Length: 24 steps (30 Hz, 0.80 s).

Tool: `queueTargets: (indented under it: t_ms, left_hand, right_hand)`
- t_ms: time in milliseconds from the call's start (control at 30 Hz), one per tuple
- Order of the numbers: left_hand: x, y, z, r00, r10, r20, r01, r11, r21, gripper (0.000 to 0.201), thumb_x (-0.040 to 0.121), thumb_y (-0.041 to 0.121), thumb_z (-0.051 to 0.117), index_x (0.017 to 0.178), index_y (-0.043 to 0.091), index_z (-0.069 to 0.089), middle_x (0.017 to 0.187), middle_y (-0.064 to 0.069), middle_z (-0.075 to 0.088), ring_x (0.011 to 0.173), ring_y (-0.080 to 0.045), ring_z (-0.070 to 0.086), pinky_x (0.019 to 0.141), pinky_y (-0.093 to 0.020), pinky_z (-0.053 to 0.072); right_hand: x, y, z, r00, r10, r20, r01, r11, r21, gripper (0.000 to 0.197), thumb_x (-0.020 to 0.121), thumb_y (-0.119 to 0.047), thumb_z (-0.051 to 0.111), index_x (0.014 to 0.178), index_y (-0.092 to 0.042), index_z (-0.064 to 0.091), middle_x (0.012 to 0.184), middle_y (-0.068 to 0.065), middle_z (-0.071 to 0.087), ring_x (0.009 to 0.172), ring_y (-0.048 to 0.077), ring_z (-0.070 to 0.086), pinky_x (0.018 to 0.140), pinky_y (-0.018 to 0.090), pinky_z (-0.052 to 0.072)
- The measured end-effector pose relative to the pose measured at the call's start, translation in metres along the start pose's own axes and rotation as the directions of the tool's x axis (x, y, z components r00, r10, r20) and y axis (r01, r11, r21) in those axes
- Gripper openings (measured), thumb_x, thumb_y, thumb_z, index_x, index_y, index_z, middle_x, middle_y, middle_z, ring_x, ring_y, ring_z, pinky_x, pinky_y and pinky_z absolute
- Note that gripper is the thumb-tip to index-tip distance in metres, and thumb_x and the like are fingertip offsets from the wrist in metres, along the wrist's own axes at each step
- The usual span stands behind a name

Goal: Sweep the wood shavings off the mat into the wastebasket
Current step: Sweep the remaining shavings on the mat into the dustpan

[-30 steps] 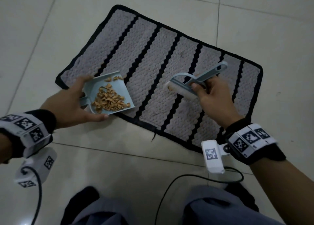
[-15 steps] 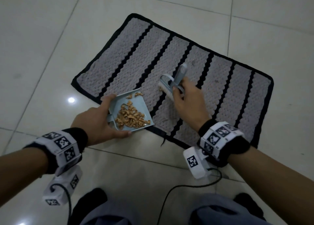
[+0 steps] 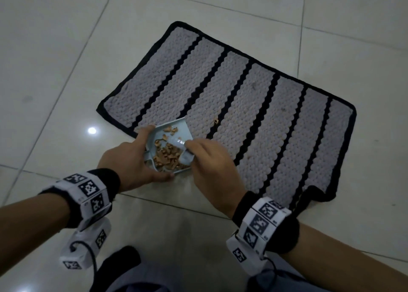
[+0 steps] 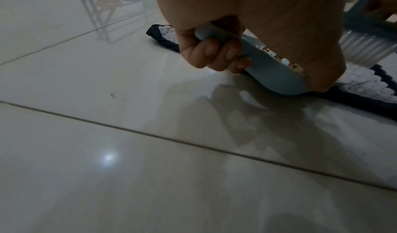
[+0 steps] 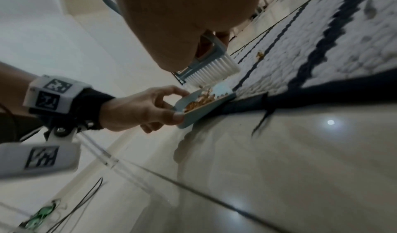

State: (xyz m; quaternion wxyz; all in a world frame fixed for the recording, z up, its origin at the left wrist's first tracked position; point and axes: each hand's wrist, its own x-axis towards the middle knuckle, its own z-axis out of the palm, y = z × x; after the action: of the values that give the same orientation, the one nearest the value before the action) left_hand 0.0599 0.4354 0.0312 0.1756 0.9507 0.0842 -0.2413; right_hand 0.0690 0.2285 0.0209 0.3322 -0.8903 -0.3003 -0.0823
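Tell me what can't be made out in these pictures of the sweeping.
- Wastebasket: in no view, so its place is unknown.
- Brush handle: head view, hidden under the right hand.
- Dustpan handle: head view, covered by the left hand.
- Lone shaving on the mat: too small to tell its shape.

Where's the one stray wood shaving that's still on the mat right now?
In the head view the stray shaving lies on the mat, on a grey band beside a black stripe, just beyond and right of the dustpan.
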Motion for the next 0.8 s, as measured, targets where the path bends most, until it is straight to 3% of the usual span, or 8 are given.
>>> queueTargets:
  t_ms: [67,167,267,400,500,600,700,800]
  left_hand:
    - [0.000,0.001,-0.001,1.000,-0.006,0.009,0.006,1.000,0.013,0.121,0.052,0.082,0.069,0.146,0.034,0.008,0.110,-0.002,0.069,0.088,-0.025,0.066,0.063,-0.027,0.041]
    - [-0.001,0.001,-0.003,1.000,-0.012,0.019,0.011,1.000,0.026,0.123,0.052,0.083,0.067,0.147,0.034,0.007,0.114,-0.003,0.067,0.092,-0.026,0.065,0.064,-0.028,0.041]
    - [-0.002,0.003,-0.004,1.000,-0.008,0.020,0.007,0.999,0.032,0.123,0.052,0.082,0.067,0.148,0.033,0.007,0.116,-0.004,0.067,0.095,-0.026,0.065,0.067,-0.028,0.043]
    - [-0.003,0.006,-0.006,1.000,-0.017,0.025,0.016,0.999,0.033,0.123,0.054,0.080,0.069,0.148,0.033,0.007,0.119,-0.004,0.066,0.096,-0.026,0.065,0.071,-0.028,0.047]
    - [-0.003,0.006,-0.006,0.999,-0.016,0.029,0.015,0.999,0.028,0.123,0.053,0.079,0.070,0.148,0.032,0.008,0.116,-0.002,0.067,0.095,-0.025,0.065,0.071,-0.028,0.048]
    - [-0.002,0.007,-0.007,1.000,-0.017,0.017,0.016,0.999,0.031,0.119,0.058,0.073,0.073,0.150,0.030,0.011,0.113,-0.004,0.068,0.093,-0.025,0.066,0.069,-0.027,0.043]
    - [-0.002,0.007,-0.006,1.000,-0.018,0.010,0.017,0.999,0.030,0.117,0.059,0.070,0.074,0.149,0.029,0.011,0.111,-0.005,0.069,0.091,-0.026,0.066,0.068,-0.027,0.043]
    - [-0.001,0.004,-0.005,0.999,-0.018,0.027,0.016,0.999,0.040,0.123,0.054,0.080,0.070,0.148,0.032,0.007,0.112,-0.002,0.068,0.091,-0.024,0.065,0.068,-0.027,0.046]
  right_hand:
    - [0.006,0.011,-0.012,0.987,0.104,-0.118,-0.100,0.994,0.043,0.021,0.091,-0.005,0.053,0.107,0.002,0.064,0.099,0.016,0.066,0.088,0.029,0.061,0.075,0.040,0.050]
    - [0.012,0.042,-0.024,0.922,0.290,-0.257,-0.294,0.956,0.024,0.025,0.093,-0.004,0.046,0.113,0.001,0.060,0.101,0.015,0.063,0.089,0.027,0.056,0.077,0.040,0.049]
    - [0.012,0.063,-0.020,0.912,0.352,-0.213,-0.370,0.927,-0.054,0.029,0.093,-0.004,0.047,0.120,-0.001,0.057,0.106,0.016,0.062,0.092,0.028,0.056,0.079,0.041,0.050]
    - [0.006,0.045,-0.003,0.968,0.239,-0.076,-0.244,0.967,-0.074,0.030,0.091,-0.002,0.046,0.119,-0.002,0.058,0.100,0.017,0.062,0.087,0.030,0.056,0.074,0.044,0.050]
    - [-0.002,0.022,0.010,0.987,0.154,0.044,-0.149,0.984,-0.093,0.033,0.094,-0.014,0.040,0.120,-0.003,0.058,0.103,0.015,0.061,0.087,0.028,0.055,0.071,0.040,0.048]
    - [-0.012,0.009,0.021,0.994,0.045,0.103,-0.031,0.990,-0.135,0.026,0.094,-0.009,0.054,0.120,-0.006,0.059,0.101,0.014,0.060,0.083,0.028,0.054,0.066,0.041,0.046]
    - [-0.014,0.001,0.020,0.997,-0.025,0.074,0.033,0.994,-0.107,0.025,0.093,-0.009,0.056,0.117,-0.005,0.058,0.103,0.016,0.062,0.086,0.030,0.058,0.068,0.041,0.048]
    - [-0.007,0.007,0.006,0.995,0.069,-0.069,-0.072,0.997,-0.039,0.024,0.092,-0.008,0.054,0.116,-0.004,0.055,0.104,0.016,0.062,0.091,0.027,0.058,0.076,0.036,0.050]
